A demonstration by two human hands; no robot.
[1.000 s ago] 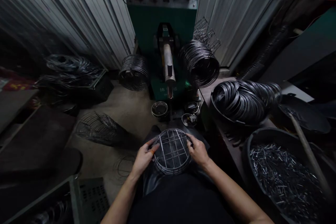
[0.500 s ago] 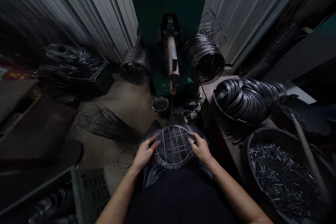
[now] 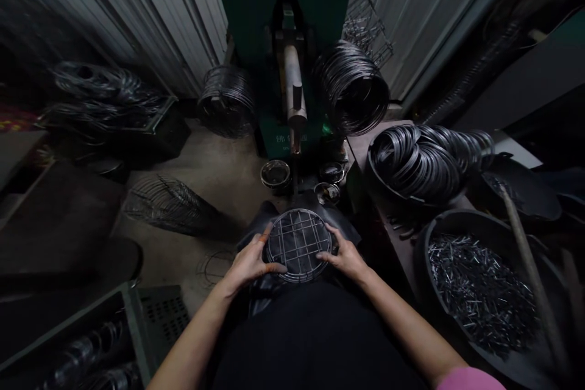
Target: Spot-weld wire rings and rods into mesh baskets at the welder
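A round wire rack with a grid of crossed wires inside its ring lies above my lap. My left hand grips its left edge, the thumb over the lower left of the rim and the fingers along the upper left. On the opposite side my right hand holds the rim, thumb on the lower right and index finger at the upper right. Part of the fingers is hidden under the rack. Just beyond the rack, the pale arm of a green machine points down toward me with a copper-coloured tip.
Wire-ring bundles hang left and right of the machine arm. At right stand a basin of wire rings and a tub of short metal rods. A crate is at lower left, a wire bundle on the floor.
Both thumbs have moved lower along the rim, and the hands now span the rack more widely. The surroundings have shifted up and slightly left in view. A pink sleeve has appeared at lower right.
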